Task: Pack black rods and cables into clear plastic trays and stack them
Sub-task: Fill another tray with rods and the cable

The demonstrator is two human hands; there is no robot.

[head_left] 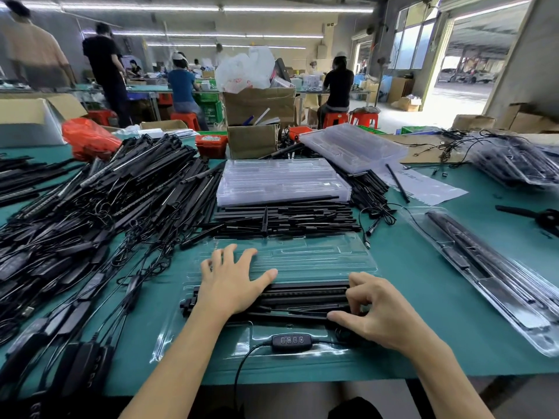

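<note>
A clear plastic tray [317,255] is laid open on the green table [423,267], directly in front of the person. Several black rods [305,294] are seated lengthwise in the tray's middle channel, side by side. The left hand [231,284] is pressed flat on the left part of the rods and tray, fingers straight and spread apart, thumb stretched to the right along the upper rod. The right hand [378,309] is placed at the right end of the rods; its fingers are curled, and thumb and fingertips are closed on the rod ends there. In the near compartment of the tray an inline control box [292,340] with four buttons is lying, its black cable [242,367] trailing off the table edge toward the viewer. Just beyond the tray a loose layer of rods [281,217] is spread, and behind that a stack of empty clear trays [281,179] is set. A large heap of rods and cables [99,201] is piled to the left. To the right a packed tray [484,267] is lying at an angle, well apart from the open one. Further trays [351,145] are leaned at the back right. Cardboard boxes [257,107] and seated workers [337,86] are noted in the background.
</note>
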